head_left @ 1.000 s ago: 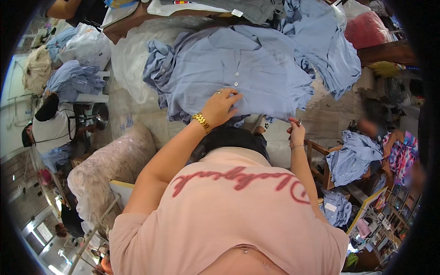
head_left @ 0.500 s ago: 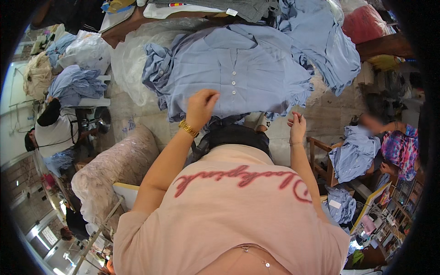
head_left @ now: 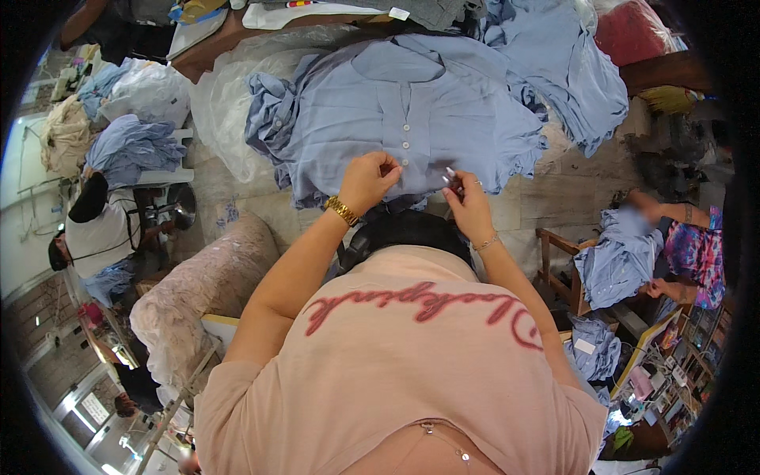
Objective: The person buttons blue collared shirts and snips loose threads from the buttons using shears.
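Observation:
In front of me a light blue blouse (head_left: 340, 111) lies spread on a stack of like garments, its neckline away from me. A short row of white buttons runs down its front placket. My left hand (head_left: 366, 186), with a gold watch at the wrist, is closed, fingertips together over the blouse's lower part, left of the buttons. To the right of the buttons, my right hand (head_left: 470, 207) is closed at the lower edge of the blouse. Something small and shiny shows at its fingertips; I cannot make out what it is.
More blue garments (head_left: 546, 71) hang at the far right, beside clear plastic sheeting (head_left: 226, 119) on the left. A large wrapped roll (head_left: 202, 289) lies left of me. One person (head_left: 103, 226) sits at left; another (head_left: 693, 257) handles blue cloth (head_left: 613, 265) at right.
My right hand has moved left and away from me, from beside the stack to over the blouse's lower edge. My left hand has shifted slightly right. The blouse lies nearly as before.

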The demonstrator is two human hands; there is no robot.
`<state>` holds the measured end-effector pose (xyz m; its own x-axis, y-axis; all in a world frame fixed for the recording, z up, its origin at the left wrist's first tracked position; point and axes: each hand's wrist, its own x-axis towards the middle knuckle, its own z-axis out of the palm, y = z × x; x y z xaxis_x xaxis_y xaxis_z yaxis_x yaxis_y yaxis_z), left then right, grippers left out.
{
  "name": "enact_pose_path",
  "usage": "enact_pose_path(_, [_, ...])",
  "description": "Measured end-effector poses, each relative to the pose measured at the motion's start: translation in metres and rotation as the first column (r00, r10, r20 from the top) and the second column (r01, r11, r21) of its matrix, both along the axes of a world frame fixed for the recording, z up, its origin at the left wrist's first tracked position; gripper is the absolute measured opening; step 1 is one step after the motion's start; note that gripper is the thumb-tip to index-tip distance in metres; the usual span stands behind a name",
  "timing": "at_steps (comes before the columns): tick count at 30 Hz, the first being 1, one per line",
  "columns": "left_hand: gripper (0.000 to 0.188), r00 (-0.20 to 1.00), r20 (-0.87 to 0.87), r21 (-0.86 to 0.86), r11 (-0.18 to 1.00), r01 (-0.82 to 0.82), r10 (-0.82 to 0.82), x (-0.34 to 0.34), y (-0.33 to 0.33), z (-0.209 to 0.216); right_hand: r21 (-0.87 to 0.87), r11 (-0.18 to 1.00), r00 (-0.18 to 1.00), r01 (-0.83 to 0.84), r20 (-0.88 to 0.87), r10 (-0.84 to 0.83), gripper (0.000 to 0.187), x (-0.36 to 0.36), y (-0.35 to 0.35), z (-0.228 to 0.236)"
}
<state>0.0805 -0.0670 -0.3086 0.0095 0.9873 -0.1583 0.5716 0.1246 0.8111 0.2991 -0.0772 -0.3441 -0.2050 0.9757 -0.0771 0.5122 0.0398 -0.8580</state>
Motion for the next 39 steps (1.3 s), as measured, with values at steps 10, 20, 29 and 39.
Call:
enact_pose_path(10, [0.015,0.988,0.128,-0.006,0.996,-0.086,0.086,0.005,-0.001,-0.002,0.238,0.916,0.870,-0.321,0.457,0.186,0.022,-0.041,0.013,0.029])
enact_pose_path(20, [0.016,0.988,0.124,-0.024,0.995,-0.094,0.097,0.004,-0.001,-0.010,0.200,0.914,0.856,-0.353,0.464,0.230,0.017,-0.050,0.021,0.037])
enact_pose_path(29, [0.014,0.998,0.051,0.009,1.000,-0.026,0.025,0.003,0.000,-0.003,0.145,0.941,0.886,-0.306,0.407,0.225,0.023,-0.046,0.025,0.023])
enact_pose_path(39, [0.007,0.909,-0.363,0.303,0.896,0.324,-0.205,0.001,-0.005,-0.016,-0.042,0.969,0.969,-0.243,0.036,0.245,0.030,-0.016,0.011,0.013])
